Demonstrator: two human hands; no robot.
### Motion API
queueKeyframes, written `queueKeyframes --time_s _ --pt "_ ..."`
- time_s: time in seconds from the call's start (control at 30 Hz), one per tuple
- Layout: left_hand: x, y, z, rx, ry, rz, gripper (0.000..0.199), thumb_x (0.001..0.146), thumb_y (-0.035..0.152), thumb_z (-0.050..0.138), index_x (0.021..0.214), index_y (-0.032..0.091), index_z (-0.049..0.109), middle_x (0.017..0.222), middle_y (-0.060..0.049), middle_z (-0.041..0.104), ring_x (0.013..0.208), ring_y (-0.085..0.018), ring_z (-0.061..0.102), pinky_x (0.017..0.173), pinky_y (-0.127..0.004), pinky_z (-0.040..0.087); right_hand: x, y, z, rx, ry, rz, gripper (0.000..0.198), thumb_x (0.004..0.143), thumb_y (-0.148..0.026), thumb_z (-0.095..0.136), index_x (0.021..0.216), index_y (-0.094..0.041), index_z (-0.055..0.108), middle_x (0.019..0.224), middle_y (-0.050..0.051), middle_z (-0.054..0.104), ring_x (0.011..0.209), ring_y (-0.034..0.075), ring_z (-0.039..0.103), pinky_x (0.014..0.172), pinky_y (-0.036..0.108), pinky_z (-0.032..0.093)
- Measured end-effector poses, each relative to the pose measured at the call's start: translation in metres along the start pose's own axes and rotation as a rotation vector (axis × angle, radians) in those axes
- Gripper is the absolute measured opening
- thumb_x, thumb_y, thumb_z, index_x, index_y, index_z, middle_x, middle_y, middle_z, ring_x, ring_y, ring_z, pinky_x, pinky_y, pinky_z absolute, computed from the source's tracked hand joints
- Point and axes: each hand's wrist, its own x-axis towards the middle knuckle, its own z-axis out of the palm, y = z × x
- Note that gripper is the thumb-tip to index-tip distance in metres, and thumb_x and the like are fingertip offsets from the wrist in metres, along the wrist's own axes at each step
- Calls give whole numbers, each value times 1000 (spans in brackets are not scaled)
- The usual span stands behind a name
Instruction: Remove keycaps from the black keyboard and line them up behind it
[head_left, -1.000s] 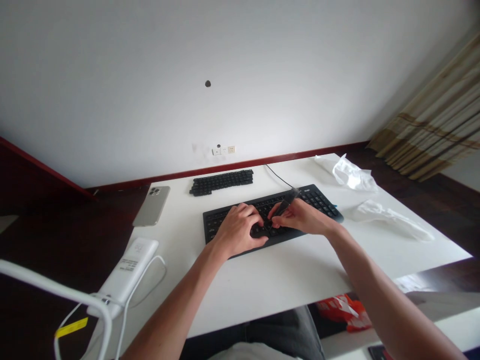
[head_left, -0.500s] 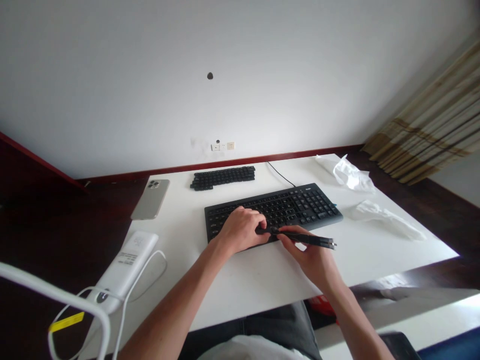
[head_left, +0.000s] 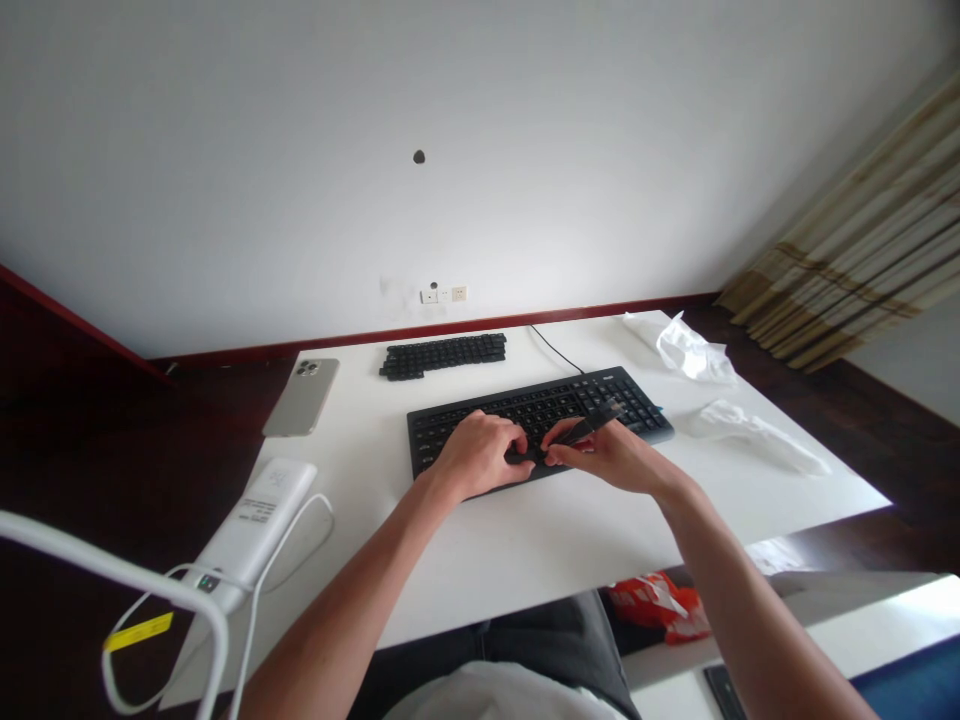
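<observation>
A black keyboard (head_left: 637, 405) lies on the white table. My left hand (head_left: 484, 450) is on its lower middle part, fingers curled and thumb bent toward them, pressing on the keyboard near its front edge. What lies under those fingers is hidden. Close beside it, my right hand (head_left: 600, 452) pinches a slim black pen-like tool (head_left: 596, 418). The tool slants, its far end up and to the right; its lower tip is near the keys by the left thumb. Behind the keyboard, a block of black keycaps (head_left: 442, 355) sits in rows.
A phone (head_left: 301, 398) lies face down at the left. Nearer are a white power bank (head_left: 262, 520) and a looped white cable (head_left: 251, 610). Crumpled white plastic bags (head_left: 694, 350) lie on the right. A black cord (head_left: 555, 348) runs behind the keyboard. An orange-red bag (head_left: 660, 605) shows below the table edge.
My right hand has turned, so the tool's far end has swung from pointing right to pointing up and right over the keys. My left hand has stayed almost in place.
</observation>
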Motion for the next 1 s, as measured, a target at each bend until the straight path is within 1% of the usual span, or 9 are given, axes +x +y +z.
queueKeyframes --time_s 0.17,0.3,0.37,0.47,0.57,0.67,0.77,0.93,1.0 --pt "-1 1 -1 18 8 2 14 83 33 79 86 22 72 87 1 77 83 -20 71 86 -35 48 0 2 1 22 -42 -39 30 95 -47 67 105 -21 77 94 6 80 90 25 76 81 36 62" --pt "-1 4 1 36 26 13 18 85 32 77 100 23 72 92 1 77 85 -21 71 83 -34 47 4 0 5 35 -43 -43 30 94 -49 68 100 -21 76 90 6 80 87 24 75 79 36 61" --pt "-1 6 3 51 36 24 17 87 32 75 102 24 72 94 0 77 87 -22 71 82 -35 46 8 -4 5 42 -81 -50 28 94 -48 68 97 -21 76 89 6 80 85 24 75 80 36 61" --pt "-1 8 7 89 41 48 12 88 31 72 97 24 72 95 -1 76 90 -23 70 83 -36 45 15 -8 2 9 -149 -79 22 95 -41 66 95 -21 75 88 4 80 84 22 74 80 35 60" --pt "-1 8 11 123 54 59 15 86 34 74 97 23 71 96 -2 74 93 -24 68 83 -37 44 20 -9 0 -54 -172 -125 15 94 -32 63 90 -21 73 83 2 78 81 21 72 81 34 57" --pt "0 8 14 134 67 49 16 88 35 74 96 22 71 96 -2 73 93 -24 67 83 -37 44 21 -2 2 -5 -141 -164 13 94 -27 62 86 -20 70 79 2 75 78 20 69 78 33 55" --pt "0 8 16 131 71 37 16 88 36 75 95 22 70 95 -2 73 94 -24 67 85 -38 44 18 8 10 32 -66 -181 13 94 -26 61 86 -19 68 78 3 73 75 20 67 75 33 53" --pt "0 9 20 121 93 16 15 91 35 73 98 22 70 96 -3 73 97 -25 67 88 -39 44 13 21 20 -22 61 -221 16 95 -28 57 88 -19 68 79 4 71 73 19 63 69 32 48" --pt "0 10 22 126 94 9 13 92 34 72 97 22 70 96 -3 73 97 -25 66 88 -39 44 12 23 22 -35 86 -233 17 96 -30 57 88 -19 68 79 4 70 72 19 61 68 32 47"
